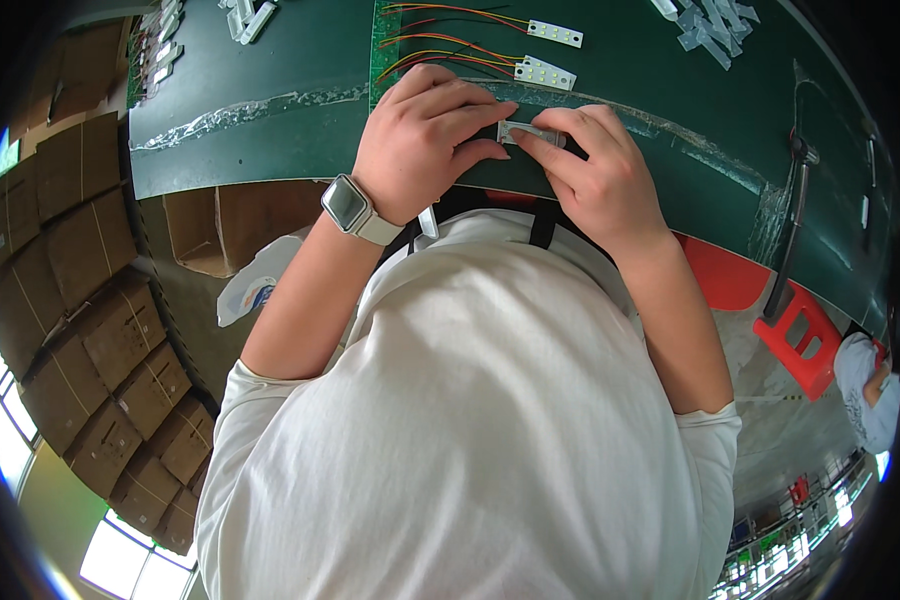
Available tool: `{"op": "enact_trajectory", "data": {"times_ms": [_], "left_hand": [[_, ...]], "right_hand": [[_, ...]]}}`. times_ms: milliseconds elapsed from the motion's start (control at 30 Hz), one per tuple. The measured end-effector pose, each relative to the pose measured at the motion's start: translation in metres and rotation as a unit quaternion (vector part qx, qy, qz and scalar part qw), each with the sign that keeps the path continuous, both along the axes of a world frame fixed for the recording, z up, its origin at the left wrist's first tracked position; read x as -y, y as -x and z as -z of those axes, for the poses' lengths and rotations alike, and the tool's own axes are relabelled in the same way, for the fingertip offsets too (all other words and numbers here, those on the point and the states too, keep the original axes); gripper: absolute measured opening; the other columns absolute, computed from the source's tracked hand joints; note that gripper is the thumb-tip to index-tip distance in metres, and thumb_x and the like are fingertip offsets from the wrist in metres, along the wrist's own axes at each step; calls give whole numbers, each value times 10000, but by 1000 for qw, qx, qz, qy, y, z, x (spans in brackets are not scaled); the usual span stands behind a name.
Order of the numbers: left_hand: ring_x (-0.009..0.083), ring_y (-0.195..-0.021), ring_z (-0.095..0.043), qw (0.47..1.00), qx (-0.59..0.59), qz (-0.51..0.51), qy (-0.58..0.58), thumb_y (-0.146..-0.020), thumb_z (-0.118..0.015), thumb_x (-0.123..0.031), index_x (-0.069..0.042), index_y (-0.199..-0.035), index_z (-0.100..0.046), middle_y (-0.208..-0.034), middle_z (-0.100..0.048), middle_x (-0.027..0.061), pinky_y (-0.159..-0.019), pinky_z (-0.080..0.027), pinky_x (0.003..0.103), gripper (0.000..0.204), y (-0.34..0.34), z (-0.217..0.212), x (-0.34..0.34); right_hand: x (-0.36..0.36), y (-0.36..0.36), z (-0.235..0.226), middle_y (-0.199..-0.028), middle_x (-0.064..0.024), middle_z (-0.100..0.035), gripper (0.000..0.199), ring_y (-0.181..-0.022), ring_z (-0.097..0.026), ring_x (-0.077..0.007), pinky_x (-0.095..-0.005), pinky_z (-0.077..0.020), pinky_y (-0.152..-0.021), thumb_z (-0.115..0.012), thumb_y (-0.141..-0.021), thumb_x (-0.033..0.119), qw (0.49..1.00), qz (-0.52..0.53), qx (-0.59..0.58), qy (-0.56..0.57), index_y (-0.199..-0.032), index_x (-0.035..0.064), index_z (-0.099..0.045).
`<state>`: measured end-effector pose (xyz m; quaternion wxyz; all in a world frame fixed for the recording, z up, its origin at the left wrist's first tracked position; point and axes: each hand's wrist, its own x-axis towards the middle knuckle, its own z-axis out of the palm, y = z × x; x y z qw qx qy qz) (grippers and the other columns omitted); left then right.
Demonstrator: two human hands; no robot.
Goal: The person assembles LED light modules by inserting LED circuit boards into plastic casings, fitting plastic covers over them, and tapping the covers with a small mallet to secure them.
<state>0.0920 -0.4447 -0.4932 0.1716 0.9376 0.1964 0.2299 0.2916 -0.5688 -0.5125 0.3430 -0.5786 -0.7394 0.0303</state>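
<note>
1. The small white strip [530,132] sits in the upper middle of the head view, held between both hands just above the near edge of the green table [270,150].
2. The left hand [425,140] curls around the strip's left end, its fingers clenched over it and the thumb pressing from below, apparently to steady it.
3. The right hand [595,170] pinches the strip's right end between thumb and forefinger, so the piece is braced from both sides.
4. A watch [348,205] with a white band sits on the left wrist.
5. Above the hands, two white light boards [548,55] with coloured wires [445,45] lie within easy reach.
6. Clear plastic pieces [710,25] are heaped at the upper right.
7. Cardboard boxes [90,330] are stacked along the left, and a red stool [800,335] stands at the right.
</note>
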Motion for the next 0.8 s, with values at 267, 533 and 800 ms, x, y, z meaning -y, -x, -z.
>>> {"op": "enact_trajectory", "data": {"times_ms": [267,533,800], "left_hand": [[264,-1173,-647,998,-10,-41,-39,-681,-900,-320,-174,-1109,-831,-1080,-750,-42,-980,-551,410,458,1,5,5],[291,-1399,-570,997,-35,-57,-38,-702,-897,-323,-204,-1112,-837,-1153,-734,-65,-1054,-517,450,431,4,3,10],[317,-1460,-506,992,-60,-89,-59,-733,-867,-407,-240,-1158,-830,-1209,-711,-59,-1179,-432,518,458,3,5,19]], "right_hand": [[0,-2,-2,-1058,17,-653,350,-944,-612,-211,-353,-574,-855,-772,-755,-4,1000,-7,-3,14,-1077,125,-821],[-1,-3,0,-1092,15,-666,379,-969,-624,-213,-357,-582,-860,-752,-742,-23,1000,-16,0,15,-1084,124,-824],[-2,-4,0,-1113,18,-688,402,-977,-634,-219,-345,-586,-857,-721,-739,-24,1000,-17,-4,16,-1100,121,-822]]}}
